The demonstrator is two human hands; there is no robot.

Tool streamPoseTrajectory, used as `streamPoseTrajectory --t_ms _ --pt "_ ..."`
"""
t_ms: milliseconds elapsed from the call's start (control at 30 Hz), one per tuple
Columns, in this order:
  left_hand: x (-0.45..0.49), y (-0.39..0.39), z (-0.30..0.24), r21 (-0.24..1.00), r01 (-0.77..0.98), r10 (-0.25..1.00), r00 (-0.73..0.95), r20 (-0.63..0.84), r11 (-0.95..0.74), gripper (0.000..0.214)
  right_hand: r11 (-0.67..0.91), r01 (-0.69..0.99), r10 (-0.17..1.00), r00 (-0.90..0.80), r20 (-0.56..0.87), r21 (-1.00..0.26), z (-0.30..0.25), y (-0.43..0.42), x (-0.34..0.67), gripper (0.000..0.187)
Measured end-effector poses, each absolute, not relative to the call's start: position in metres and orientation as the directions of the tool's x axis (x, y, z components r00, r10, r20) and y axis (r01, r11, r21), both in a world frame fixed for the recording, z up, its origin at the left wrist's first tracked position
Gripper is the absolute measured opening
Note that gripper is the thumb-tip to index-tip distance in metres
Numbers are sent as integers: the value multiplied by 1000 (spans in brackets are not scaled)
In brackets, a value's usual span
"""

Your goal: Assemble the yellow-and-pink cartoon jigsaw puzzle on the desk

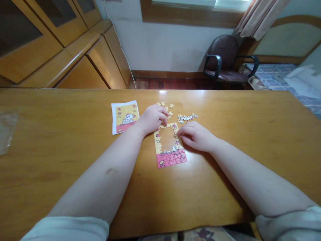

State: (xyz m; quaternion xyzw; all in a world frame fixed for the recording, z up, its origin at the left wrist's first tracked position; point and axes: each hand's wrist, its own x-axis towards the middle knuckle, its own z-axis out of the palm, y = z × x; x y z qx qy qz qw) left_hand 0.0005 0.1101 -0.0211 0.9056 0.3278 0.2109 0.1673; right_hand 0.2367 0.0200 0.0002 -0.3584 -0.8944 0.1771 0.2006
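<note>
A small half-built jigsaw puzzle [170, 157] lies on the wooden table [62, 150]; its yellow border and red bottom rows are joined and the middle is bare. My left hand [152, 118] rests at the puzzle's top left corner, fingers curled down onto the top edge pieces. At the frame's right side sits my right hand [197, 135], its fingertips pinched against the border. Loose pieces [187, 117] lie just beyond both hands. What the fingers hold, if anything, is hidden.
A reference picture card [124, 116] lies left of my left hand. A clear plastic bag [6, 130] sits at the table's left edge. Wooden cabinets [62, 43] stand beyond on the left, an office chair [224, 60] and a bed [288, 77] behind the table.
</note>
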Motion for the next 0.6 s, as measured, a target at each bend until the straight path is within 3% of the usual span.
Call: streamPoseTrajectory --t_ms 200,367,467,600 --pt "0 109 -21 416 518 645 716 268 -748 34 674 604 729 -635 254 -424 -1 19 235 18" --pt "0 107 -19 448 524 674 676 299 -724 38 446 810 885 -337 321 -381 -5 25 242 15" --pt "0 106 -17 451 532 685 657 314 -717 39 345 860 920 -230 318 -375 -6 29 247 15" --pt "0 106 -17 443 529 679 659 323 -724 40 423 826 899 -329 289 -373 -8 30 246 23"
